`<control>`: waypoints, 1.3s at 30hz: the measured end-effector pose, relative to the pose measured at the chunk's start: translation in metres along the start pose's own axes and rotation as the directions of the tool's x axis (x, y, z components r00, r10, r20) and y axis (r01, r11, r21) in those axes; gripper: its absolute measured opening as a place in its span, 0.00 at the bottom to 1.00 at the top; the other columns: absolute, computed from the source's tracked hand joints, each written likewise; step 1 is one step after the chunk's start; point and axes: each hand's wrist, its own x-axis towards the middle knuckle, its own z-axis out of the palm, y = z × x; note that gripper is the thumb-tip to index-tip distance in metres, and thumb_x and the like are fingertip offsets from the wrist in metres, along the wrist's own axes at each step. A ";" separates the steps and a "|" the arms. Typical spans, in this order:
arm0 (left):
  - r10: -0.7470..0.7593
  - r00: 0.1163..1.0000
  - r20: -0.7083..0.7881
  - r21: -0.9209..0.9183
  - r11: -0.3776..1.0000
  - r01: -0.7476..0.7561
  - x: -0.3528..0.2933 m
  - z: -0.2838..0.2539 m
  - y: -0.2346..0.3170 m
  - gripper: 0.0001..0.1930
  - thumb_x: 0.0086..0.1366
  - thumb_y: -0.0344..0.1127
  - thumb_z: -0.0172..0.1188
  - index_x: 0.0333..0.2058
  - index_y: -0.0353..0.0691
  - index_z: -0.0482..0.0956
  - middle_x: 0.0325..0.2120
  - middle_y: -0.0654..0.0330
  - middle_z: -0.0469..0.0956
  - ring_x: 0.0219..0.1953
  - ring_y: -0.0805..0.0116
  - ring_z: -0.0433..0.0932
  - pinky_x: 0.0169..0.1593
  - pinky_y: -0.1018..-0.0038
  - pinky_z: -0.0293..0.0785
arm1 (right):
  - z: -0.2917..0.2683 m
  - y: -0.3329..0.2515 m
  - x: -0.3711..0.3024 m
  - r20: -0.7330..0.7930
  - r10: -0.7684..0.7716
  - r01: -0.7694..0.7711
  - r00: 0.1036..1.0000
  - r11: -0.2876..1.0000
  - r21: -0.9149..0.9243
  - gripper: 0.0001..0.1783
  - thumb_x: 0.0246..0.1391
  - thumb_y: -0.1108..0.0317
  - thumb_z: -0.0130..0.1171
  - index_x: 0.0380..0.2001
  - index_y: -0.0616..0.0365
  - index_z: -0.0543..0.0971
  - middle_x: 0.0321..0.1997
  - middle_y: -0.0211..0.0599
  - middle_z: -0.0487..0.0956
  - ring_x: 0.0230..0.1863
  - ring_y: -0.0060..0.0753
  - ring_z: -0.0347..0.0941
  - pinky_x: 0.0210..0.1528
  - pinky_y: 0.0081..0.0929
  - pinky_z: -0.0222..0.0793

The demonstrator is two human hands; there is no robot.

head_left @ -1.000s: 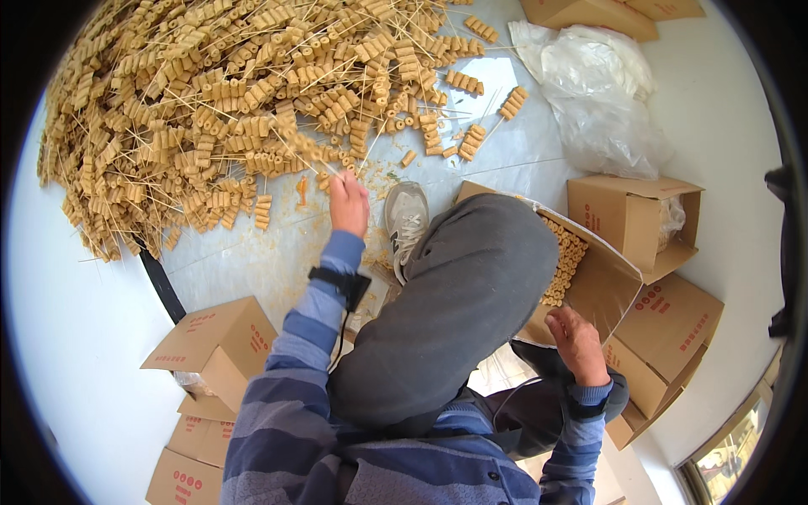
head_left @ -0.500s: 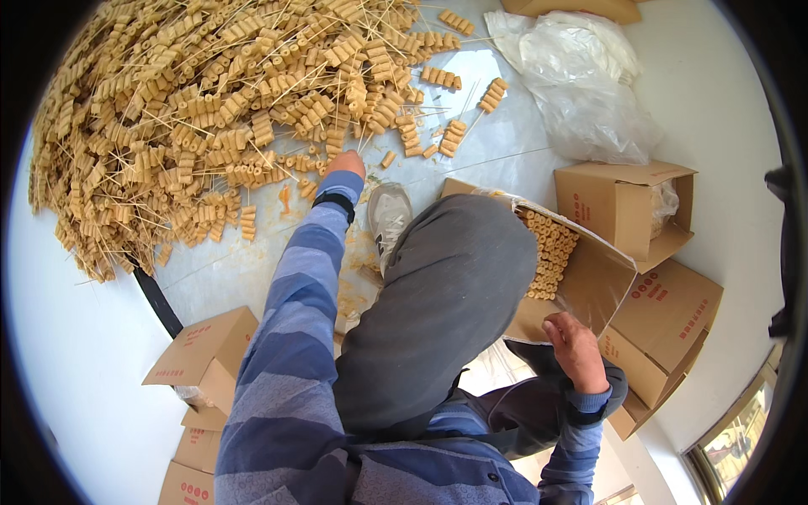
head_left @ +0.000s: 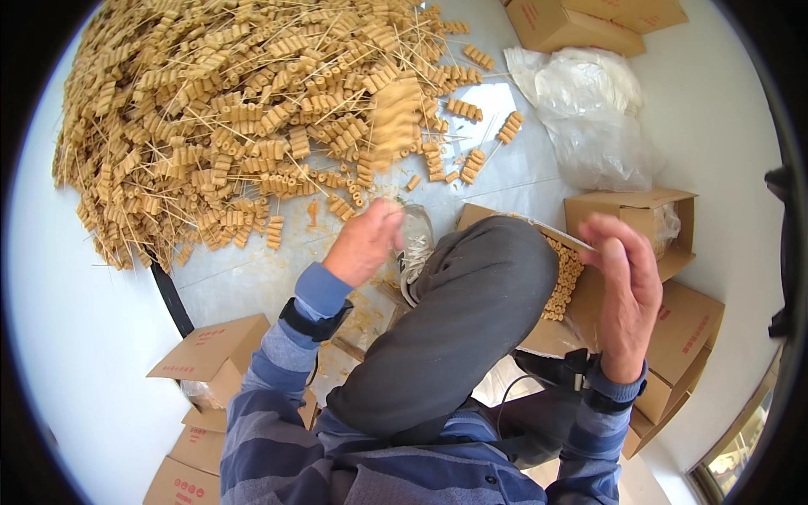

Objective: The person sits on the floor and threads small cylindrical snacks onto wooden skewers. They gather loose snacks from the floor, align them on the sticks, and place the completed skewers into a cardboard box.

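Observation:
My left hand (head_left: pixel 364 244) is closed, with a motion-blurred bunch of skewers (head_left: pixel 396 122) carrying tan, ridged, tube-shaped food pieces standing out beyond it. Its fingers are smeared, and their thin sticks hardly show. My right hand (head_left: pixel 627 290) is raised over the near side of an open cardboard carton (head_left: pixel 589 290), fingers bent and apart, with nothing visible in them. Whether it touches the carton's edge I cannot tell. Inside the carton, rows of tan tubes (head_left: pixel 562 278) are packed tightly, partly hidden behind my knee. A large heap of the same skewers (head_left: pixel 227 109) covers the floor at far left.
Loose skewers (head_left: pixel 473 166) and crumbs lie on the grey tiled floor (head_left: pixel 526 177). A clear plastic bag (head_left: pixel 589 118) sits at the far right, near cardboard boxes (head_left: pixel 631 210) along the wall. More boxes (head_left: pixel 210 349) stand at left. My bent leg (head_left: pixel 463 295) rises between my arms.
My left hand has come back from the heap toward me, with a bunch of skewers now at it. My right hand has risen from beside my leg to the carton, its fingers spreading.

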 end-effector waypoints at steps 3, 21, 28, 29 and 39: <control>0.424 0.903 0.075 0.167 0.887 -0.430 0.002 0.013 0.072 0.10 0.74 0.40 0.51 0.43 0.38 0.72 0.22 0.55 0.77 0.21 0.61 0.77 0.28 0.66 0.74 | 0.032 -0.017 0.019 0.169 0.029 -0.038 0.985 0.998 0.053 0.21 0.67 0.69 0.57 0.60 0.65 0.72 0.58 0.38 0.75 0.60 0.29 0.72 0.58 0.26 0.70; 0.124 0.903 -0.411 0.768 0.581 0.270 0.196 -0.072 0.028 0.22 0.72 0.50 0.54 0.50 0.36 0.80 0.45 0.47 0.81 0.52 0.50 0.79 0.53 0.55 0.75 | 0.059 0.012 0.060 0.129 0.100 -0.162 0.987 0.709 0.686 0.21 0.75 0.55 0.41 0.53 0.62 0.70 0.31 0.37 0.79 0.40 0.39 0.80 0.52 0.36 0.74; -0.137 0.961 -0.242 0.886 0.372 0.276 0.259 -0.088 -0.062 0.19 0.72 0.43 0.48 0.47 0.38 0.83 0.49 0.46 0.81 0.51 0.47 0.80 0.53 0.56 0.77 | 0.062 0.016 0.063 0.147 0.089 -0.167 0.985 0.690 0.705 0.21 0.75 0.54 0.42 0.53 0.61 0.71 0.30 0.36 0.78 0.38 0.38 0.80 0.50 0.35 0.75; -0.136 0.951 -0.279 0.854 0.419 0.310 0.260 -0.087 -0.070 0.19 0.71 0.42 0.47 0.47 0.37 0.83 0.49 0.45 0.81 0.51 0.46 0.80 0.53 0.55 0.77 | 0.063 0.015 0.064 0.153 0.085 -0.169 0.985 0.686 0.708 0.21 0.75 0.54 0.42 0.53 0.61 0.71 0.30 0.36 0.78 0.38 0.38 0.80 0.49 0.35 0.75; -0.109 0.993 0.043 -0.491 0.863 0.116 0.124 -0.081 -0.023 0.17 0.78 0.47 0.43 0.40 0.42 0.76 0.22 0.68 0.71 0.23 0.78 0.67 0.28 0.78 0.64 | 0.061 0.005 0.069 0.305 0.228 -0.366 0.925 0.750 0.551 0.21 0.72 0.53 0.47 0.50 0.62 0.75 0.38 0.34 0.80 0.43 0.31 0.80 0.49 0.29 0.75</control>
